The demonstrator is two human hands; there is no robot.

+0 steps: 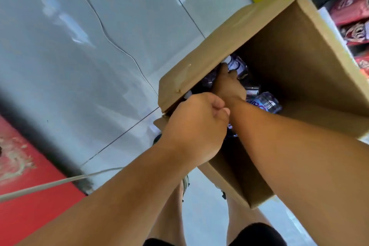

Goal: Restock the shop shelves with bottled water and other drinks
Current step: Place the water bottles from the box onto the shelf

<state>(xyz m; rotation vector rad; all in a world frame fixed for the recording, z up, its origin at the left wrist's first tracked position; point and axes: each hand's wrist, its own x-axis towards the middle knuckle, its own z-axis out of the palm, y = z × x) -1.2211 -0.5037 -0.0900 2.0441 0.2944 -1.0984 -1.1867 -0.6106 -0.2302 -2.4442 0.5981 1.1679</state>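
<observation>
Right hand (229, 86) deep in the box (289, 62) grips a bottle (238, 66); left hand (196, 124) clenched at the near edge, contents unclear; box may tip

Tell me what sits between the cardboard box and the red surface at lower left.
Head view: bare grey tiled floor, crossed by a thin white cable.

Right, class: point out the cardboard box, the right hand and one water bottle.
cardboard box (289, 62): head view, inner far wall.
right hand (229, 86): head view, back of the hand.
water bottle (267, 103): head view, clear ribbed side.
</observation>
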